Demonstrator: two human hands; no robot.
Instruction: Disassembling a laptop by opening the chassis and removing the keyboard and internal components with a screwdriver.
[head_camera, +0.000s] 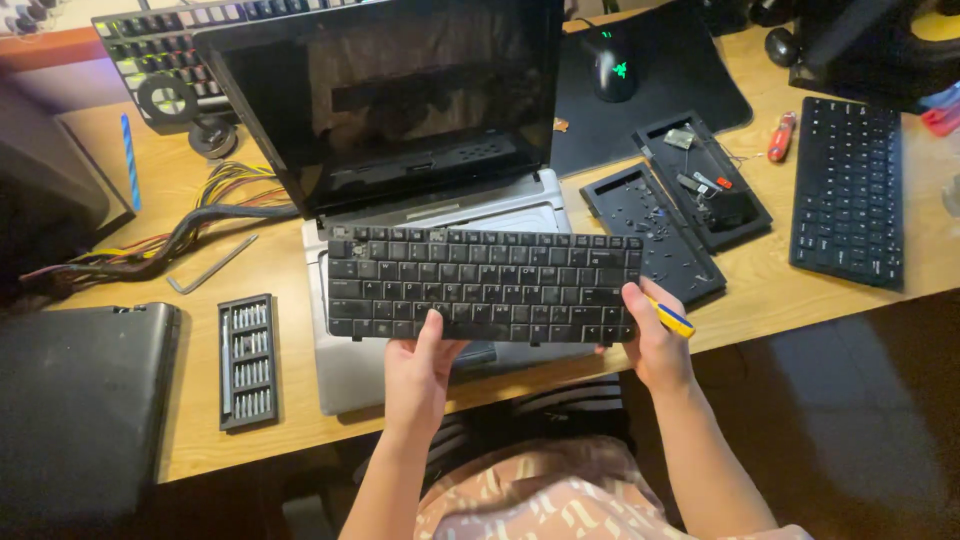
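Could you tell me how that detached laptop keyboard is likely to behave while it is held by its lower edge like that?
The keyboard panel looks thin and wide, so it will probably flex or sag between the left hand and right hand. It seems light for its size, as fingertips alone support it. Its keys could snag or pop off, and the right hand also holds a yellow tool, which likely weakens that grip.

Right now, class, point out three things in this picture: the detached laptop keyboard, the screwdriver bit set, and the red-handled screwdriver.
Detached laptop keyboard (480, 285), head view: middle of its key field.
Screwdriver bit set (248, 360), head view: centre of the bit tray.
Red-handled screwdriver (781, 136), head view: on its red handle.
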